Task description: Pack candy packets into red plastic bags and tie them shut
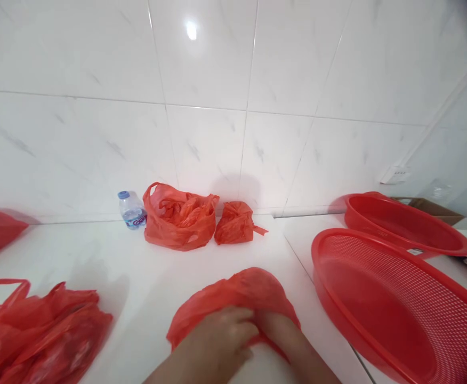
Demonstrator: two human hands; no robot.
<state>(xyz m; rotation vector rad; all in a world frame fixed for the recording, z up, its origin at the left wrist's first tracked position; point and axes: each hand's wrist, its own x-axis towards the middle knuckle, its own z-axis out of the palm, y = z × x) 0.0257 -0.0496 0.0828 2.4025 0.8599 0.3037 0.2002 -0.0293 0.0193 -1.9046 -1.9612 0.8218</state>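
A thin red plastic bag [249, 290] lies spread on the white tabletop in front of me, its near edge bunched up at my hands. My left hand [227, 336] has its fingers curled at that edge, slightly blurred, closed on the plastic. Beside it and close to touching, my right hand [277, 330] is closed at the same edge, with its fingertips hidden in the folds. Whatever the bag holds, if anything, cannot be made out.
Along the tiled wall stand a small water bottle [131, 210], a red handled bag [181, 221] and a smaller red bag [235, 224]. Crumpled red bags [45, 336] lie at left. Red plastic baskets, one perforated [377, 309] and another [405, 221], occupy the right side.
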